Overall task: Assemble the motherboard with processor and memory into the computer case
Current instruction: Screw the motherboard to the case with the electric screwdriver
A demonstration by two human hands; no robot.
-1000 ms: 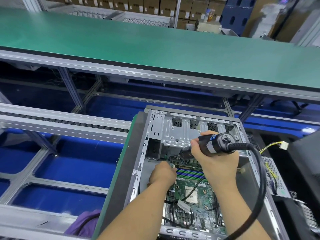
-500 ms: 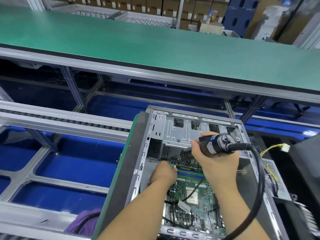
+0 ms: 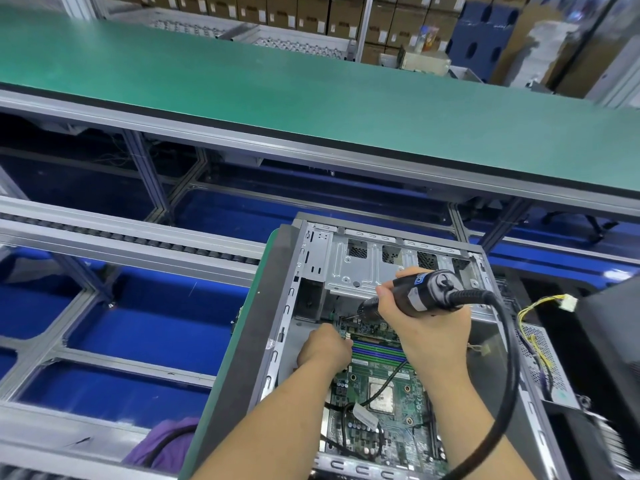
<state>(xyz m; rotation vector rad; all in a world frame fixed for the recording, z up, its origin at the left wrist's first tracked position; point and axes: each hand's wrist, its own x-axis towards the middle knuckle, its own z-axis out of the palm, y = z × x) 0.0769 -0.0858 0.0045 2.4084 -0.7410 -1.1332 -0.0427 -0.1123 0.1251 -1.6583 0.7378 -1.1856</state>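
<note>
Little has shifted in the last second: both hands stay inside the computer case (image 3: 277, 341), the view having tilted only slightly, and the driver tip remains at the far left corner of the board. Nearest, two bare forearms reach in from the bottom edge over the one green motherboard (image 3: 391, 407), which lies flat in the open case with its single square processor (image 3: 382, 395) seated near the middle and a bank of blue and green memory slots (image 3: 377, 351) beyond it. One black cable curls across the board's near half. Left hand (image 3: 323, 349) rests curled on the board's far left edge, just beside the slots; whether its fingers pinch anything cannot be told. Right hand (image 3: 427, 329) has its fingers wrapped tight around one black electric screwdriver (image 3: 415, 294), angled down to the left, bit touching the board's far corner; its thick cord (image 3: 509, 348) loops round to the right and down. Past the hands stands the case's grey drive cage (image 3: 367, 268). Right of the case, one bundle of yellow wires (image 3: 540, 306) ends in a white plug. Left runs one roller rail (image 3: 121, 237); beyond, one long green bench (image 3: 277, 88), then stacked cardboard boxes (image 3: 311, 12)
</note>
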